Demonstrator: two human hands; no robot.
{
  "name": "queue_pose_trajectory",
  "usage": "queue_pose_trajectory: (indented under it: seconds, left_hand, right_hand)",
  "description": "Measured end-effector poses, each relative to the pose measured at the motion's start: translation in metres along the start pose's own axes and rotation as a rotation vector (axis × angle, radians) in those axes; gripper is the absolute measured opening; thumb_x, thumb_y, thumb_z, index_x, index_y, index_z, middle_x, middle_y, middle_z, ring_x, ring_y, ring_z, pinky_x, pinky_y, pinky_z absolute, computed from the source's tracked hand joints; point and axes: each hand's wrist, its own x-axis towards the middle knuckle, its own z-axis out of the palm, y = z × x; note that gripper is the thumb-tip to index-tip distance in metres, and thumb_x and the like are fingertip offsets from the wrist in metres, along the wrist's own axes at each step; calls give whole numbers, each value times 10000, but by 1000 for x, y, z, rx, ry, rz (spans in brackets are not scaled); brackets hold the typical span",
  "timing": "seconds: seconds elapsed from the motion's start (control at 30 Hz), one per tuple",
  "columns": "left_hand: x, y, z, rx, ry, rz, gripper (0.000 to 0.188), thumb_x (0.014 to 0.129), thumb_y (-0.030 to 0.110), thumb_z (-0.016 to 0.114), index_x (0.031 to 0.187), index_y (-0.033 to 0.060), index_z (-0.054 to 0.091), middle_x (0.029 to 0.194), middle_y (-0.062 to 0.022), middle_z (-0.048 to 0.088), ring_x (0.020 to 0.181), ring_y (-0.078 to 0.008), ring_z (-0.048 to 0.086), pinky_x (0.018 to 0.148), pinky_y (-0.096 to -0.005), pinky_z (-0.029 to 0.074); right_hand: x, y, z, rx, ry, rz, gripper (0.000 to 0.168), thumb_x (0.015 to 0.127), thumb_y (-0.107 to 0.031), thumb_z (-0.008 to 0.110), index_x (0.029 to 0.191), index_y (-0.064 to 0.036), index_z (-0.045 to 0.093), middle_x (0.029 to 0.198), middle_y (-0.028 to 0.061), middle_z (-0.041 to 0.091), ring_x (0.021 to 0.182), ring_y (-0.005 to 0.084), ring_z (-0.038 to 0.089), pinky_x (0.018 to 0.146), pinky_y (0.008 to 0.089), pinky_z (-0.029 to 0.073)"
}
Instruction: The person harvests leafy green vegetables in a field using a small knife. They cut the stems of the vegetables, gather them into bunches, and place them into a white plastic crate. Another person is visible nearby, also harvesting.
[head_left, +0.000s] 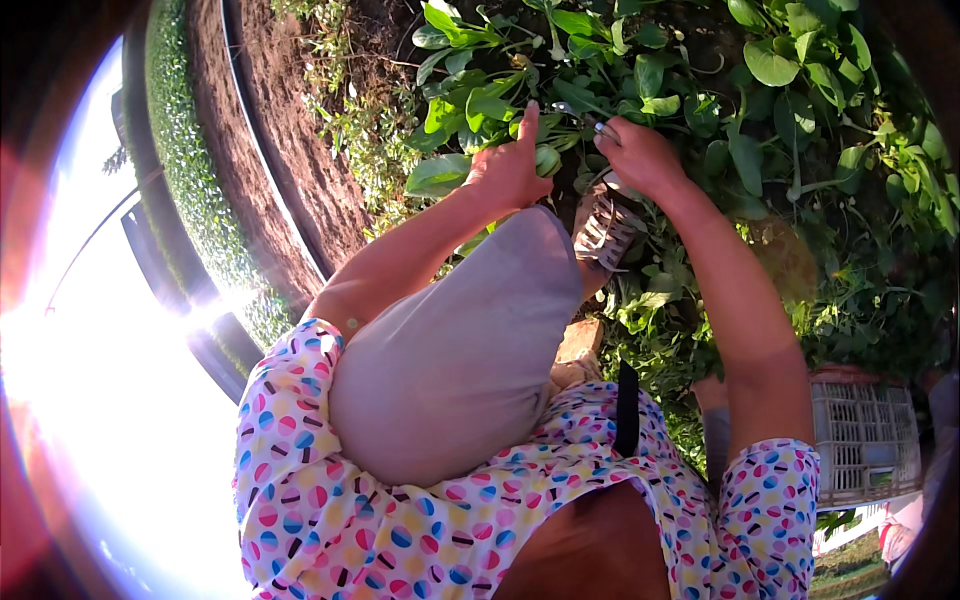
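Observation:
Leafy green plants (487, 105) with pale, thick stem bases grow low over the soil before me. My left hand (510, 169) is around the base of one leafy green (548, 160), its index finger pointing up along the leaves. To the right, my right hand (637, 154) is closed on the handle of a small knife-like tool (606, 132). The tool's metal end points left, towards the stems, and is partly hidden among leaves. A gap shows between my two hands.
My shoe (604, 225) stands just below my hands, beside my bent knee. A plastic crate (866, 439) is at the lower right, near another person's clothing (904, 525). A dark hose (259, 142) runs along bare soil at the left.

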Motion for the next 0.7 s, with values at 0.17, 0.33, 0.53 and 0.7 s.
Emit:
queue_pose_trajectory:
  seconds: [0.17,0.33,0.53,0.7]
  left_hand:
    - [12,-14,8,-93,163,74,654,737,391,729,1275,94,506,914,-156,714,909,-356,693,838,-480,500]
    - [9,-16,5,-81,130,75,513,737,375,727,1140,111,550,898,-158,711,891,-364,690,815,-483,497]
    - [7,-15,1,-102,136,132,483,752,345,714,1125,82,555,879,-177,703,859,-370,693,797,-471,518]
    - [8,-14,2,-99,139,77,532,718,380,740,1164,138,580,882,-133,715,895,-340,694,829,-480,484]
  right_hand:
    - [-2,-3,-7,-121,-15,-19,285,937,-347,535,1031,-82,582,906,161,674,888,379,650,754,492,485]
    - [-30,13,-14,-436,39,-147,216,936,-277,528,1043,-91,550,921,151,678,851,392,657,737,517,499]
    - [-52,17,-17,-404,135,-146,221,921,-245,555,1096,-109,548,932,142,674,834,389,660,720,521,509]
    - [-22,-3,1,-265,194,-189,243,892,-213,608,1103,-103,558,953,138,674,857,384,659,715,507,513]
